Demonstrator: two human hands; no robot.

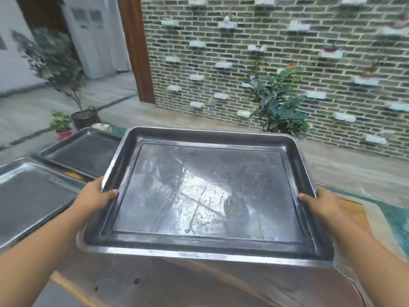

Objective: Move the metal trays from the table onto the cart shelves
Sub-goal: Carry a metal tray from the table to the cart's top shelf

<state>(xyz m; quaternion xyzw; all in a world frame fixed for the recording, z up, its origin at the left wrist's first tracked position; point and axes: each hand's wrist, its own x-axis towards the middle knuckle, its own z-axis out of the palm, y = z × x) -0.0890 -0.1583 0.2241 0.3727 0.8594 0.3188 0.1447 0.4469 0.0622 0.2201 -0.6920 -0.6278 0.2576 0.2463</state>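
Observation:
A large scratched metal tray [205,191] fills the middle of the view, held up in front of me. My left hand [96,197] grips its left rim, thumb over the edge. On the opposite rim my right hand [321,204] holds it the same way. Below the held tray lies another metal surface [177,282], probably a further tray; I cannot tell for sure. Two more metal trays lie on the table to the left: a near one [33,196] and a farther one [81,151]. The cart is not in view.
The table [354,209] has an orange and teal top that shows at the right. Behind it runs a grey brick wall [221,63] with small white ledges. Potted plants stand at the left [55,63] and centre right [278,103]. A doorway opens at the far left.

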